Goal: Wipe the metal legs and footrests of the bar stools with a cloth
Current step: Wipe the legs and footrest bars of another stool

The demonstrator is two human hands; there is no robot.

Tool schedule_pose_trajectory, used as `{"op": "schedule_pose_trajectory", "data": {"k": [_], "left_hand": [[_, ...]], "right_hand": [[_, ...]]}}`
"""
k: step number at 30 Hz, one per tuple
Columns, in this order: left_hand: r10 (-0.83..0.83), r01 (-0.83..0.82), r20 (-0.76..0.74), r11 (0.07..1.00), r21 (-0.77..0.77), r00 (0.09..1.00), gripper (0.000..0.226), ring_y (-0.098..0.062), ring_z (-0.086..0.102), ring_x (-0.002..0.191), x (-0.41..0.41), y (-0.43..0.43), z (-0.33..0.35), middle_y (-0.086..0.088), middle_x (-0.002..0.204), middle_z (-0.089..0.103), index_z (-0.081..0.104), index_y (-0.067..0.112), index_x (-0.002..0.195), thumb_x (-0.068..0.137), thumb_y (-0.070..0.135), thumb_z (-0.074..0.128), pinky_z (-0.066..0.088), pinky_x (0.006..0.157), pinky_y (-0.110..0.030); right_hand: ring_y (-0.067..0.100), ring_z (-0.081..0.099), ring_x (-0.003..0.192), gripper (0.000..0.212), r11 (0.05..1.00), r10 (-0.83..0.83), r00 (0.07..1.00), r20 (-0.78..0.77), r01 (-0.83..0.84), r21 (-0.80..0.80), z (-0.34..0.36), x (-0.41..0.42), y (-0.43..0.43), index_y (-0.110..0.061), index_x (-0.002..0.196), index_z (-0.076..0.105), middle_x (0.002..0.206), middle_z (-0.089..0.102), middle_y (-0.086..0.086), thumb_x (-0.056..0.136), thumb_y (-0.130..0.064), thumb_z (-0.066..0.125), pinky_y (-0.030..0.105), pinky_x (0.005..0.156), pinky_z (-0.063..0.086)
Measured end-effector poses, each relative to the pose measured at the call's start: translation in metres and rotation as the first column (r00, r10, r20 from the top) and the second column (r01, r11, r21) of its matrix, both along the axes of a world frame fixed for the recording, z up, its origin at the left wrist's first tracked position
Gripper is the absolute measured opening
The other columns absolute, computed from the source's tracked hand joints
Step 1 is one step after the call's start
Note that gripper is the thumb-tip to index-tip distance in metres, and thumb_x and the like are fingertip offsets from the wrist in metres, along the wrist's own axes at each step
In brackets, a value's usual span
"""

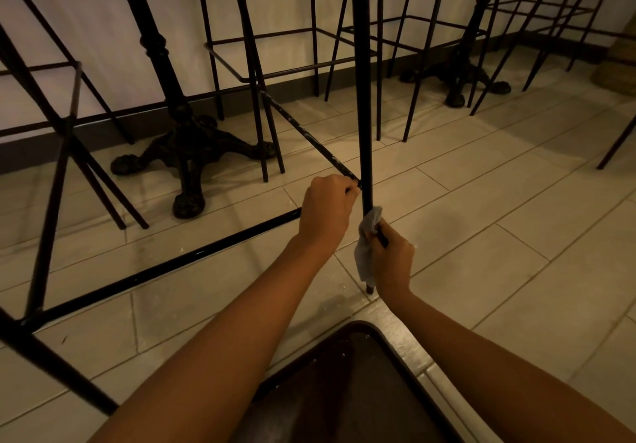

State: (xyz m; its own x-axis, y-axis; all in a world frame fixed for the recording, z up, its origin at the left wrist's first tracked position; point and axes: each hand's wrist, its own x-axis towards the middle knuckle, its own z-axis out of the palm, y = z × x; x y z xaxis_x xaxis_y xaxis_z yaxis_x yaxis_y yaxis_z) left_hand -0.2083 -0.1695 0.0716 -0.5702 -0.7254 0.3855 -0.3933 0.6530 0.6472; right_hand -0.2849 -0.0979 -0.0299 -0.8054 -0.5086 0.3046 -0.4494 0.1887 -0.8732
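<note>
A black metal stool leg (363, 98) stands upright in the middle of the view, its foot on the tiled floor. A footrest bar (303, 132) runs from the far left to meet this leg, and another black bar (172, 270) runs low to the left. My left hand (327, 212) is closed around the footrest bar right where it joins the leg. My right hand (390, 256) holds a grey cloth (366, 246) wrapped around the lower part of the leg, just above the foot.
Several other bar stools (285, 50) with thin dark legs stand along the white wall. Two ornate cast-iron table bases (187, 146) (457, 77) rest on the floor. A dark stool seat (354, 391) sits close below my arms. A pale tiled floor (516, 219) spreads to the right.
</note>
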Motion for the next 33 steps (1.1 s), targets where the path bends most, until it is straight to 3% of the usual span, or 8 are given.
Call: {"op": "schedule_pose_trajectory", "data": {"k": [4, 8, 17, 20, 25, 29, 33], "left_hand": [[0.001, -0.001, 0.005, 1.0, -0.022, 1.0, 0.024, -0.023, 0.065, 0.094, 0.0, -0.002, -0.001, -0.014, 0.104, 0.07, 0.067, 0.005, 0.11, 0.091, 0.017, 0.056, 0.051, 0.083, -0.026], [0.005, -0.005, 0.001, 0.999, -0.037, 1.0, 0.024, -0.022, 0.066, 0.093, -0.001, 0.0, -0.002, -0.013, 0.103, 0.071, 0.067, 0.005, 0.11, 0.091, 0.016, 0.056, 0.051, 0.081, -0.025], [0.026, -0.028, -0.013, 0.995, -0.094, 1.0, 0.023, -0.023, 0.067, 0.089, -0.003, 0.005, -0.007, -0.014, 0.098, 0.071, 0.067, 0.004, 0.108, 0.092, 0.015, 0.054, 0.055, 0.08, -0.032], [0.02, -0.021, -0.017, 0.995, -0.094, 1.0, 0.023, -0.023, 0.067, 0.089, -0.003, 0.006, -0.006, -0.014, 0.097, 0.072, 0.068, 0.003, 0.107, 0.092, 0.015, 0.054, 0.056, 0.079, -0.035], [0.017, -0.02, -0.027, 0.993, -0.112, 0.999, 0.022, -0.023, 0.067, 0.088, -0.002, 0.005, -0.008, -0.014, 0.096, 0.072, 0.069, 0.003, 0.104, 0.092, 0.014, 0.055, 0.056, 0.078, -0.034], [0.017, -0.022, -0.043, 0.993, -0.114, 0.999, 0.021, -0.023, 0.067, 0.084, -0.004, 0.004, -0.008, -0.014, 0.092, 0.072, 0.07, 0.003, 0.102, 0.091, 0.014, 0.056, 0.056, 0.076, -0.036], [0.017, -0.023, -0.051, 0.992, -0.127, 0.999, 0.021, -0.022, 0.067, 0.085, -0.004, 0.003, -0.01, -0.012, 0.094, 0.072, 0.069, 0.004, 0.104, 0.091, 0.014, 0.056, 0.056, 0.076, -0.031]], "right_hand": [[0.001, 0.05, 0.059, 0.022, 0.995, -0.004, 1.0, -0.027, 0.001, -0.101, 0.012, 0.0, 0.0, -0.004, 0.096, 0.067, 0.07, 0.058, 0.001, 0.085, 0.007, 0.052, -0.001, 0.061, 0.038], [-0.007, 0.048, 0.056, 0.02, 0.997, 0.0, 1.0, -0.011, 0.0, -0.077, 0.007, 0.0, -0.002, -0.002, 0.094, 0.067, 0.07, 0.058, 0.002, 0.084, 0.007, 0.052, 0.0, 0.058, 0.038], [-0.002, 0.043, 0.042, 0.016, 0.999, -0.023, 0.998, 0.064, 0.024, -0.021, -0.019, -0.002, 0.001, 0.003, 0.088, 0.069, 0.058, 0.055, 0.007, 0.082, 0.006, 0.055, 0.005, 0.046, 0.033], [0.004, 0.042, 0.046, 0.015, 1.0, -0.017, 0.997, 0.08, 0.016, 0.011, -0.026, -0.005, 0.005, 0.002, 0.081, 0.069, 0.059, 0.055, 0.009, 0.082, 0.006, 0.054, 0.007, 0.046, 0.033], [-0.012, 0.05, 0.047, 0.019, 0.997, -0.006, 0.985, 0.174, 0.019, -0.072, -0.031, -0.002, 0.005, 0.0, 0.092, 0.07, 0.061, 0.055, -0.001, 0.085, 0.005, 0.054, 0.002, 0.049, 0.035], [-0.007, 0.048, 0.046, 0.022, 0.993, -0.022, 0.985, 0.169, 0.04, -0.108, -0.035, 0.0, 0.002, -0.007, 0.093, 0.07, 0.063, 0.056, 0.002, 0.083, 0.005, 0.055, 0.005, 0.045, 0.033], [-0.007, 0.047, 0.044, 0.019, 0.995, -0.028, 0.99, 0.138, 0.041, -0.088, -0.038, -0.001, 0.001, 0.0, 0.091, 0.069, 0.061, 0.055, 0.001, 0.082, 0.008, 0.054, 0.005, 0.043, 0.032]]}}
